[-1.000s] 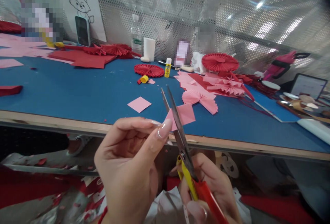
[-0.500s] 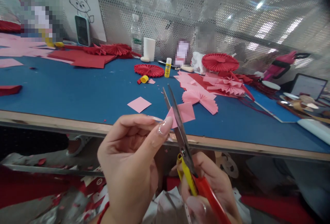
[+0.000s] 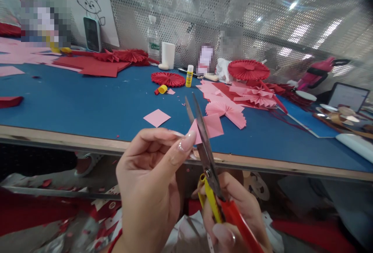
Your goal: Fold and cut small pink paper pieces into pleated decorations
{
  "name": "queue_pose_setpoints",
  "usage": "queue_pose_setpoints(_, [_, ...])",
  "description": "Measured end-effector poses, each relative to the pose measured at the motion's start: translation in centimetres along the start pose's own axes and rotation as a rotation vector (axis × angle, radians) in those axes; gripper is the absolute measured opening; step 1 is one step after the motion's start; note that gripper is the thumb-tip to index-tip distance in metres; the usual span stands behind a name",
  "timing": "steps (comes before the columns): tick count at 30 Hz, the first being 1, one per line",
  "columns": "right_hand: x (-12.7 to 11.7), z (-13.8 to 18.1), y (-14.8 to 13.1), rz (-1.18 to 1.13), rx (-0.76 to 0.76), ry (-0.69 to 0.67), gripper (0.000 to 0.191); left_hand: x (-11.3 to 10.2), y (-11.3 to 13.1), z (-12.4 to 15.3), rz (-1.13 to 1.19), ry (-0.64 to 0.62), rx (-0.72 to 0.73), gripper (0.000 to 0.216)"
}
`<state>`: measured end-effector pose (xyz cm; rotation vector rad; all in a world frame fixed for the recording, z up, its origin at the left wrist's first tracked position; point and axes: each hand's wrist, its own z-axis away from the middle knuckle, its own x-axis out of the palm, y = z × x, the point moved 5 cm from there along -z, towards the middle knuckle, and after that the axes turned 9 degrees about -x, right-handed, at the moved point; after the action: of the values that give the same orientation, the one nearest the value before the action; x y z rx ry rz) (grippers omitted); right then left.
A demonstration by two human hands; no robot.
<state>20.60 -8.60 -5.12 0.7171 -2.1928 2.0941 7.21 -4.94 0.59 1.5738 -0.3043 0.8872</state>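
My left hand (image 3: 148, 179) pinches a corner of a pink paper square (image 3: 211, 126) between thumb and fingertips, above the table's front edge. My right hand (image 3: 230, 216) grips a pair of scissors (image 3: 208, 171) with red and yellow handles, low in the view. Their metal blades stand open and point up, with the upper blade crossing the pink paper near my left thumb. The lower part of my right hand is partly cut off by the frame's bottom edge.
A blue-topped table (image 3: 87, 97) with a wooden edge lies ahead. On it are a loose pink square (image 3: 156, 117), pink paper fans (image 3: 225, 115), red paper rosettes (image 3: 168, 79), a glue stick (image 3: 189, 76) and a plastic bottle (image 3: 153, 39). Perforated metal stands behind.
Both hands, the scissors and the pink paper have shifted slightly up and to the right. The blades stay open on the paper.
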Motion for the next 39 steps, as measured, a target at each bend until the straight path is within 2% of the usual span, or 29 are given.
queue_pose_setpoints(10, [0.2, 0.0, -1.3, 0.012, 0.062, 0.005, 0.048, -0.2, 0.3, 0.0, -0.027, 0.052, 0.078, 0.022])
queue_pose_setpoints(22, [0.0, 0.2, -0.5, 0.007, 0.089, 0.004, 0.047, -0.4, 0.5, 0.3, -0.058, 0.077, 0.123, 0.022])
queue_pose_setpoints(32, [-0.2, 0.2, -0.3, 0.0, 0.082, 0.013, 0.042, -0.4, 0.3, 0.0, -0.046, 0.078, 0.081, 0.024])
queue_pose_setpoints(39, [0.0, 0.1, -0.1, -0.004, 0.025, 0.005, 0.052, -0.3, -0.2, -0.4, 0.009, -0.001, -0.093, 0.024])
